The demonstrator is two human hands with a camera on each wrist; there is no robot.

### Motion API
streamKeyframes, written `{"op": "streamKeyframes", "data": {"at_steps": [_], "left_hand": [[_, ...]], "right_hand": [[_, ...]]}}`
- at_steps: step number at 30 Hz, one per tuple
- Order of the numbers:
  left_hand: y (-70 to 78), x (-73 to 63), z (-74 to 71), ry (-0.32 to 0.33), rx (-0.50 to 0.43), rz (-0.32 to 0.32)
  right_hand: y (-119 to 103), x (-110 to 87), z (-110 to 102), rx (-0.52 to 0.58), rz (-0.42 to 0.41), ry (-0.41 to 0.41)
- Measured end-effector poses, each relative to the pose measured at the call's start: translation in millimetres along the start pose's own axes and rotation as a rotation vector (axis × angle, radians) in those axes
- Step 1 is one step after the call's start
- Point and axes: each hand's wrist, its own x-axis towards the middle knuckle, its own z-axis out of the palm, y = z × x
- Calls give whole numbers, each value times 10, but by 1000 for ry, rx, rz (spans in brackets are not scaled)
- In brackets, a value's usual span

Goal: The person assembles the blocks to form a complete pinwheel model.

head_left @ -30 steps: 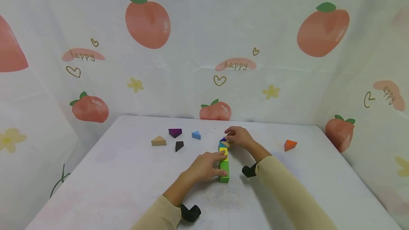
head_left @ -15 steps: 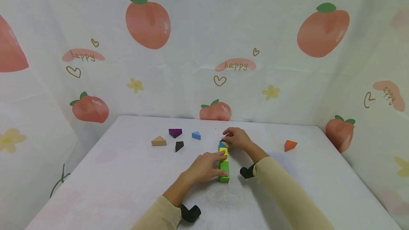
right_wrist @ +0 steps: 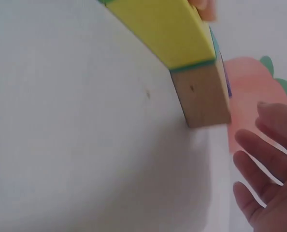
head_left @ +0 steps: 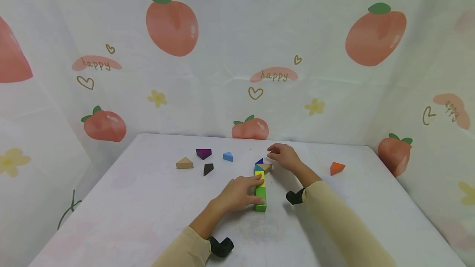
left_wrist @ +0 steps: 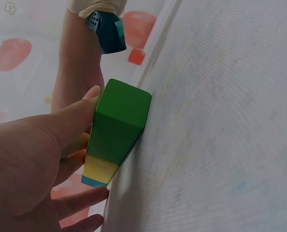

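Observation:
Down the middle of the table runs a row of blocks: a green block (head_left: 261,197) nearest, then a yellow block (right_wrist: 163,26). Past them lie a teal piece (head_left: 257,167), a tan triangular block (head_left: 265,168) and a dark blue triangular block (head_left: 260,161). My left hand (head_left: 239,193) rests on the row from its left side, thumb over the green block and a finger across the yellow one. To the right of the far end, my right hand (head_left: 285,155) is apart from the blocks, fingers relaxed and holding nothing.
Left of the row lie a purple block (head_left: 203,153), a light blue triangular block (head_left: 228,157), a tan triangular block (head_left: 184,163) and a black block (head_left: 208,169). An orange block (head_left: 337,168) lies on the right. A printed curtain (head_left: 222,106) stands behind the white table (head_left: 141,201).
My right hand has drawn away to the right from the far end of the row, baring the tan and dark blue triangular blocks. The left hand has stayed in place.

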Motion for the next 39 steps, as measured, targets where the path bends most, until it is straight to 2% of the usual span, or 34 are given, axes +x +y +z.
{"op": "streamKeyframes", "data": {"at_steps": [6, 11, 15, 22, 30, 34, 39], "left_hand": [[-5, 4, -1, 1, -6, -2], [-16, 9, 7, 2, -10, -14], [-18, 6, 13, 4, -12, -17], [-11, 0, 15, 3, -11, -12], [-15, 7, 12, 4, -17, -19], [-9, 8, 14, -3, -25, -20], [-14, 11, 21, -6, -33, -28]], "right_hand": [[132, -82, -176, -46, 2, 60], [266, -154, -308, -90, -27, 124], [391, -209, -413, -117, -33, 147], [643, -346, -627, -177, -91, 227], [900, -531, -826, -211, -2, 252], [1010, -624, -887, -245, 14, 259], [1143, -722, -923, -235, 82, 247]]}}
